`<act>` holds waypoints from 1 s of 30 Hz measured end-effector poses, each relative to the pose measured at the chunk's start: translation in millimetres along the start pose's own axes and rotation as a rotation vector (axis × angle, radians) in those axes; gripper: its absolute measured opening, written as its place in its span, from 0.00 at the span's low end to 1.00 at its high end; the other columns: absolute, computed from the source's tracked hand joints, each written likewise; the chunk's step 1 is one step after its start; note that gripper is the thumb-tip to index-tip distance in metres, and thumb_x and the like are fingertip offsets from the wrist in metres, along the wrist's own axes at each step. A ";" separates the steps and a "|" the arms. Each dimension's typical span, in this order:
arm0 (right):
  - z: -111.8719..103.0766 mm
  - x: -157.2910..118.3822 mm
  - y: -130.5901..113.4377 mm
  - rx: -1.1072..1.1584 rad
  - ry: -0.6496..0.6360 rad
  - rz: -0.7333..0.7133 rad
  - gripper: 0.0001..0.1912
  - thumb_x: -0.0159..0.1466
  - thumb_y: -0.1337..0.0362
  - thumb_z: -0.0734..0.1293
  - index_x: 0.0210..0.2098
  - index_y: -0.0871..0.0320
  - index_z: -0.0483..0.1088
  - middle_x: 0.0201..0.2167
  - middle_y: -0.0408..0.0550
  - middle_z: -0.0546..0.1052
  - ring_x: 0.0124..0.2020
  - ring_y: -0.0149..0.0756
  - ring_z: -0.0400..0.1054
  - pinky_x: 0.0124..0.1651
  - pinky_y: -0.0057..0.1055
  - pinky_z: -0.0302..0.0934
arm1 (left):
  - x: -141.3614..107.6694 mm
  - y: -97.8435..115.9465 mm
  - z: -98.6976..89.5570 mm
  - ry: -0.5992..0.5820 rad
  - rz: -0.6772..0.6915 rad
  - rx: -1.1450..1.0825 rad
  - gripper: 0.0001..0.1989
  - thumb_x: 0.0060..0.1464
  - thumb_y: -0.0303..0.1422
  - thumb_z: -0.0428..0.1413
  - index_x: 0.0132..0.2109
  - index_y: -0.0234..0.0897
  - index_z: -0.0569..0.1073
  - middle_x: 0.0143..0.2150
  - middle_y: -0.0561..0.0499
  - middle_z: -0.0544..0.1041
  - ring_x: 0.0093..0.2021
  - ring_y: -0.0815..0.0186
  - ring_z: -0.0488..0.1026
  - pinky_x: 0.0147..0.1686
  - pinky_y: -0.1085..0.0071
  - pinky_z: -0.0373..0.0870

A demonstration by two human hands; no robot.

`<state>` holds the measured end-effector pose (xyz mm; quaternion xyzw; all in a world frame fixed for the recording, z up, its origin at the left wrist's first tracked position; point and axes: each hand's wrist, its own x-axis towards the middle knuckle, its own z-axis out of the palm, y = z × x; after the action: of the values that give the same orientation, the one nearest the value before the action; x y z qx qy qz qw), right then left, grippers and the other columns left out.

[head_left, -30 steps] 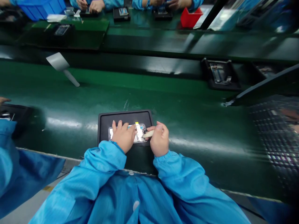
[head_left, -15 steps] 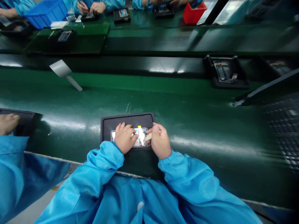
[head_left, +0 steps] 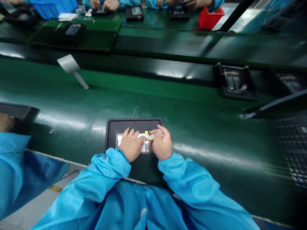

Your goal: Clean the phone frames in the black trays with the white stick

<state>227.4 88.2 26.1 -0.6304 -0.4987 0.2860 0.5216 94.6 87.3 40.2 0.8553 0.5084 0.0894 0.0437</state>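
Note:
A black tray (head_left: 112, 125) lies on the green bench in front of me, with an opened phone-like device (head_left: 149, 147) in it. My left hand (head_left: 131, 145) rests on the device's left and middle part, palm down with its fingers spread. In my right hand (head_left: 163, 143) is a pale, blunt-ended tool (head_left: 150, 137), pinched between the fingers. Its tip points left and touches or hovers just over the device, near the left fingertips. A small yellow tab (head_left: 146, 132) shows at the device's upper edge.
A white scoop-shaped object (head_left: 69, 64) stands behind on the left. Another black tray with a device (head_left: 232, 81) is at the back right. A co-worker's hand (head_left: 6, 122) is at far left. Across the bench are a red bin (head_left: 209, 18) and a blue bin (head_left: 54, 8).
My right hand and the pale tool have moved left across the device, closer to my left hand. The whole view has shifted and tilted slightly.

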 end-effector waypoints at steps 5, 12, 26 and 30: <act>-0.6 -1.5 0.6 -0.027 -0.021 -0.063 0.11 0.61 0.59 0.56 0.41 0.56 0.60 0.28 0.45 0.75 0.30 0.34 0.70 0.34 0.34 0.64 | 0.5 1.3 -2.8 -0.036 0.006 -0.021 0.12 0.56 0.32 0.45 0.41 0.40 0.73 0.44 0.47 0.73 0.48 0.57 0.65 0.53 0.53 0.55; -4.8 -0.8 -2.0 -0.164 -0.100 -0.197 0.11 0.60 0.59 0.56 0.39 0.55 0.64 0.30 0.48 0.75 0.34 0.37 0.70 0.37 0.37 0.64 | -0.2 -0.8 -0.3 -0.041 0.015 -0.064 0.12 0.55 0.32 0.46 0.42 0.42 0.72 0.45 0.48 0.72 0.50 0.57 0.63 0.53 0.54 0.53; 1.4 8.1 -7.0 -0.250 -0.123 -0.161 0.11 0.59 0.57 0.55 0.32 0.55 0.65 0.24 0.46 0.75 0.28 0.37 0.69 0.32 0.34 0.63 | 1.1 2.8 -0.3 -0.039 -0.021 -0.087 0.11 0.54 0.32 0.46 0.39 0.42 0.73 0.41 0.50 0.72 0.47 0.59 0.64 0.54 0.57 0.53; -0.8 6.4 -3.2 -0.163 -0.048 -0.071 0.11 0.60 0.56 0.56 0.36 0.56 0.62 0.23 0.43 0.74 0.25 0.34 0.69 0.32 0.33 0.63 | -0.8 3.4 1.8 -0.002 -0.010 -0.072 0.11 0.54 0.31 0.47 0.40 0.42 0.73 0.42 0.49 0.71 0.48 0.58 0.64 0.54 0.55 0.52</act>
<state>229.2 93.7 30.4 -0.6458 -0.5546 0.2409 0.4662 97.5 85.0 38.9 0.8507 0.5093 0.1063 0.0755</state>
